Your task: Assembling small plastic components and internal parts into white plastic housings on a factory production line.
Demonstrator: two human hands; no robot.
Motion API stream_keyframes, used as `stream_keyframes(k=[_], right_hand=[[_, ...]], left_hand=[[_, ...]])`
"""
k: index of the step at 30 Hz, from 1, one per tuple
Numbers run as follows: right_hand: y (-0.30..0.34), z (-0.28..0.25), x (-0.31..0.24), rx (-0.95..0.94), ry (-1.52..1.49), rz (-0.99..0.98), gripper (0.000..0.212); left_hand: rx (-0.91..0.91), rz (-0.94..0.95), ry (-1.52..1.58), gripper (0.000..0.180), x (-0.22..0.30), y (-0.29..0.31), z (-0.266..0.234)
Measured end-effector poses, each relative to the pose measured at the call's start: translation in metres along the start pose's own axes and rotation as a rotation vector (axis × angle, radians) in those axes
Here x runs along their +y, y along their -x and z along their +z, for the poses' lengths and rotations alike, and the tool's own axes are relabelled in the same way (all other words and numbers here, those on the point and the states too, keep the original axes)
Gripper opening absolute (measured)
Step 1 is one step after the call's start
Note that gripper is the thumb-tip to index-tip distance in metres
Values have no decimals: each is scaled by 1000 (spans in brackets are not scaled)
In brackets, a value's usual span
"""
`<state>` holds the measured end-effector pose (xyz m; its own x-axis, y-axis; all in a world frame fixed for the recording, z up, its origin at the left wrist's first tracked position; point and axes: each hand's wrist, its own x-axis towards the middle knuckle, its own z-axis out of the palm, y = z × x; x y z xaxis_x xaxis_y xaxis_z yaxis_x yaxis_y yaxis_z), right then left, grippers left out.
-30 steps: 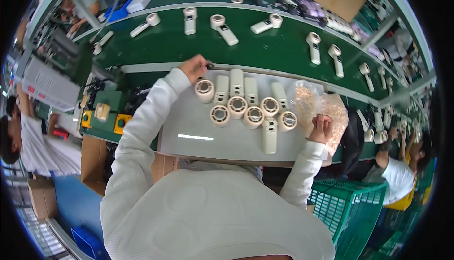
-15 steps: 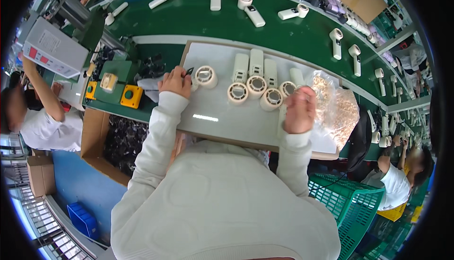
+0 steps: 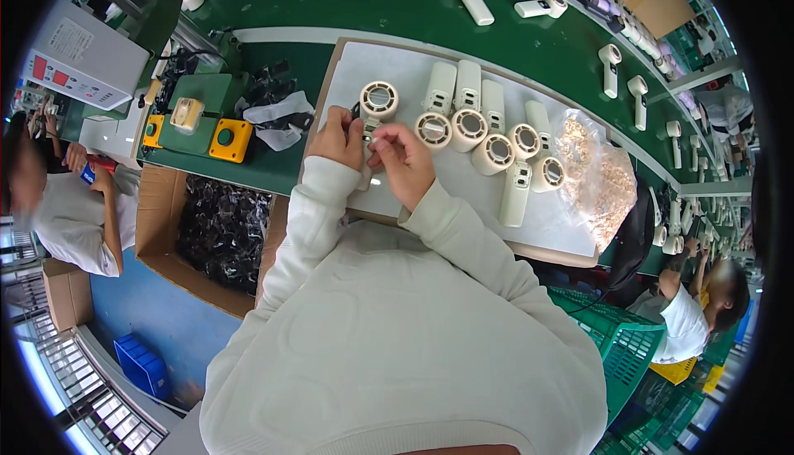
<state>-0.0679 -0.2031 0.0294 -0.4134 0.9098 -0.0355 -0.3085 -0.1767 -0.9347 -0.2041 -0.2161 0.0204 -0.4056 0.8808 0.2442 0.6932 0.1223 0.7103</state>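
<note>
My left hand (image 3: 337,139) is closed round the side of a white handheld fan (image 3: 379,101), whose round head points away from me and whose handle lies on the board. At that handle, my right hand (image 3: 405,165) is closed in a pinch next to the left fingertips. Whatever it pinches is too small to make out. To the right stand several more white handheld fans (image 3: 469,126) in a row, heads toward me. One fan (image 3: 515,197) lies with its handle toward me. Beside them sits a clear plastic bag (image 3: 608,186) of small beige pieces.
A white-topped board (image 3: 438,198) lies under the fans. Beyond it a green conveyor (image 3: 546,50) carries spaced-out fans. On the left are a green fixture with yellow button boxes (image 3: 229,139) and a carton (image 3: 161,244) of dark parts. A green crate (image 3: 633,356) stands at right.
My right hand has come left from beside the bag to the fan at my left hand. My view has shifted slightly, and the person at left has lowered an arm.
</note>
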Motion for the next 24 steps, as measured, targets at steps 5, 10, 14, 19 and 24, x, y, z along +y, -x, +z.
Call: stream_keyframes(k=[5, 10, 14, 19, 24], right_hand=[[-9, -5, 4, 13, 201, -44, 13], [-9, 4, 9, -55, 535, -270, 12], [-14, 1, 17, 33, 877, -549, 16], [-14, 9, 10, 34, 908, -530, 17], [-28, 21, 6, 42, 1011, -589, 18]], left_hand=[[-1, -35, 137, 10, 3, 11, -12], [20, -36, 206, 10, 0, 17, -18], [57, 0, 249, 12, -7, 19, -13], [-95, -60, 375, 12, -5, 23, -21], [-40, -60, 461, 13, -10, 28, -23]])
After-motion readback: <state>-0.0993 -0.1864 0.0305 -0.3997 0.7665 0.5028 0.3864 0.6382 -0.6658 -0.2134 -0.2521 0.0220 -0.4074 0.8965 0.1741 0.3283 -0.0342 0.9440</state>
